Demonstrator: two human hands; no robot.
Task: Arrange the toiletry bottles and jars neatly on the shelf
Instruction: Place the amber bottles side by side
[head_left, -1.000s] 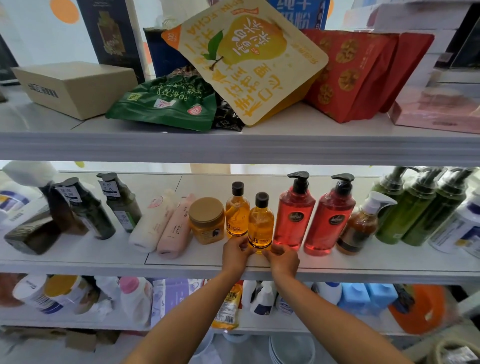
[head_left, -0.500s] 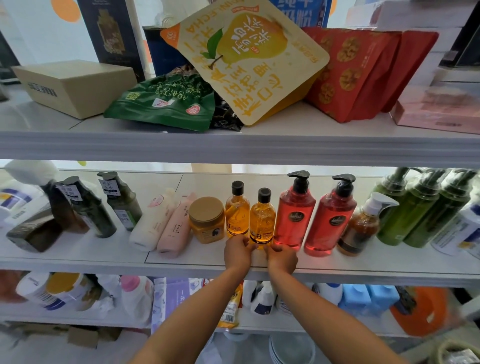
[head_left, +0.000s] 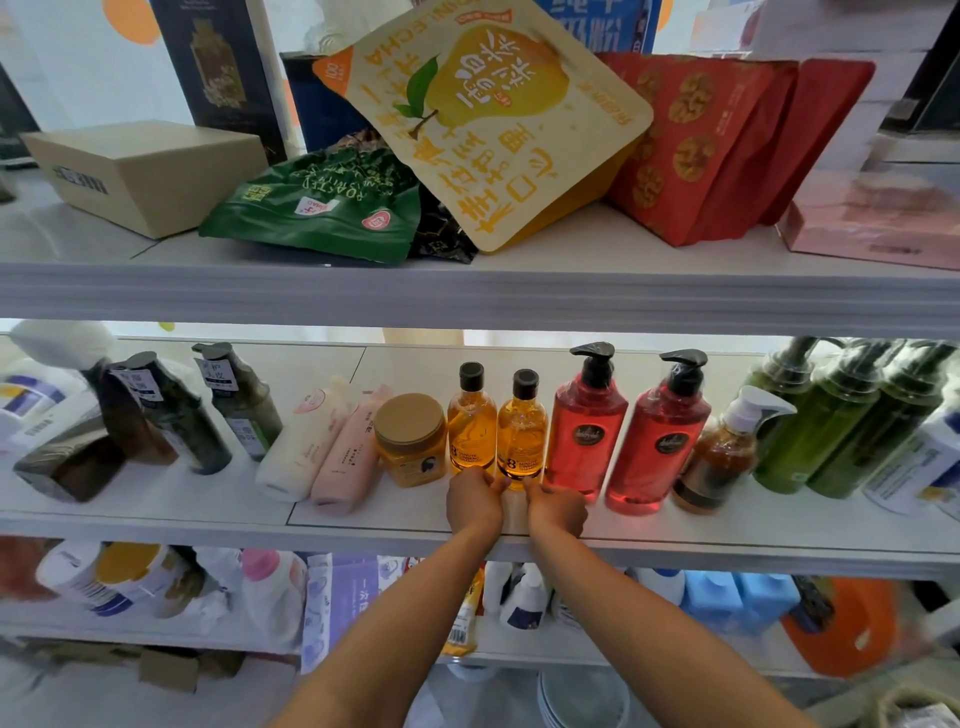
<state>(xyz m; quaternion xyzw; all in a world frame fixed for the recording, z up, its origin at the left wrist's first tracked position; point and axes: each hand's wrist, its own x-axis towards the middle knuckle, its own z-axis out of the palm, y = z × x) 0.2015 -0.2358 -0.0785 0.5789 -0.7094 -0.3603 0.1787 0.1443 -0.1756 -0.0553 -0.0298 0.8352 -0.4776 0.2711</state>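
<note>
On the middle shelf (head_left: 675, 538) two amber bottles with black caps stand upright side by side. My left hand (head_left: 475, 501) and my right hand (head_left: 556, 506) pinch the base of the right amber bottle (head_left: 522, 431) from either side; their fingers hide its foot. The left amber bottle (head_left: 471, 421) touches it. A yellow jar (head_left: 411, 439) stands to the left. Two red pump bottles (head_left: 587, 431) (head_left: 657, 447) stand to the right, then a small brown pump bottle (head_left: 722, 457) and green pump bottles (head_left: 831, 415).
White (head_left: 306, 441) and pink (head_left: 350, 452) tubes lie flat left of the jar. Dark bottles (head_left: 171, 410) lean at the far left. The upper shelf holds snack bags (head_left: 488, 114) and a cardboard box (head_left: 145, 171). The lower shelf is crowded with bottles and blue containers (head_left: 737, 597).
Both hands have slid the right amber bottle a little back and left on the shelf, so it now stands level with the other amber bottle.
</note>
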